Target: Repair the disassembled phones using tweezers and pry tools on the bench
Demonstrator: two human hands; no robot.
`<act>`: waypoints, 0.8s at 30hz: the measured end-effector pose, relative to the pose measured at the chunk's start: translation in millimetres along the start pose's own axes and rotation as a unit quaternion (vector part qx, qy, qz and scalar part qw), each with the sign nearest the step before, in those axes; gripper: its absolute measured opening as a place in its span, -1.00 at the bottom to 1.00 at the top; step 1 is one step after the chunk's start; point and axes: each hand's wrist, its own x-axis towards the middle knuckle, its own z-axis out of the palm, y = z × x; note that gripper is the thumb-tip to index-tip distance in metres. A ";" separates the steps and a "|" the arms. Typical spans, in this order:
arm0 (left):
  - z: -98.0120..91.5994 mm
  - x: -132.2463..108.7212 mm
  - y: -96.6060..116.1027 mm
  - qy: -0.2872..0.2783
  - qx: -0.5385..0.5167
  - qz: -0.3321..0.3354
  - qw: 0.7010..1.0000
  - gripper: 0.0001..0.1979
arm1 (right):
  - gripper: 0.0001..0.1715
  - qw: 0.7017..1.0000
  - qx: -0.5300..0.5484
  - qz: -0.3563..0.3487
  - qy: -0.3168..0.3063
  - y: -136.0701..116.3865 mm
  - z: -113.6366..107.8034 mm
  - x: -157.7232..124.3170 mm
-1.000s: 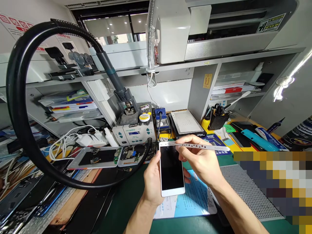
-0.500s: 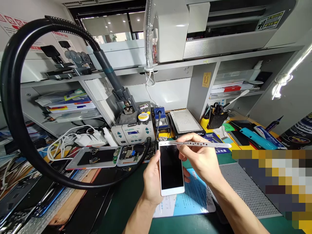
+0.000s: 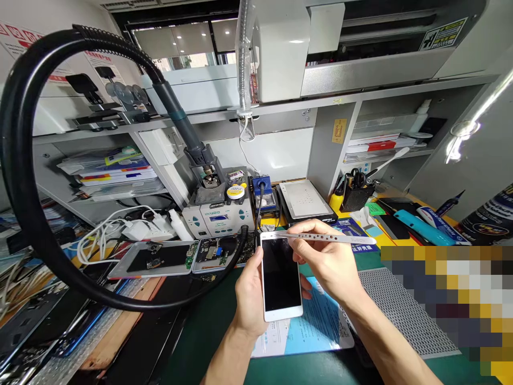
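Note:
A white smartphone with a dark screen is tilted up in my left hand. The left thumb lies along its left edge, and fingertips show past its right edge. My right hand pinches metal tweezers that have a row of holes along the handle. Their tip lies at the top edge of the phone, near the earpiece; whether it touches I cannot tell. Under the phone, a blue and white printed sheet rests on the green mat.
A thick black hose loops across the left side from the hot-air station. Opened phone parts lie left of my hands. At the right are a grey perforated mat, a pen holder and a turquoise tool.
The tweezers and my right hand have shifted slightly to the left along the phone's top edge. My left hand and the phone have hardly moved.

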 end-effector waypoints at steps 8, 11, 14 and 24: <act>1.2 -0.3 1.1 -0.004 0.007 0.001 1.000 -0.33 | -0.80 1.000 0.003 -0.005 -0.002 -0.6 -0.2 0.6; 0.7 -0.5 0.9 -0.003 0.008 0.002 1.000 -0.34 | -0.84 1.000 -0.003 -0.016 0.007 -0.8 -1.0 0.7; -0.7 -1.2 0.5 -0.003 0.012 -0.004 1.000 -0.32 | -0.87 0.999 -0.006 -0.027 0.017 -1.2 -1.9 0.3; -1.8 0.8 -0.5 -0.002 0.012 0.000 1.000 -0.32 | -0.84 1.000 -0.009 -0.018 0.013 -0.2 -0.7 0.8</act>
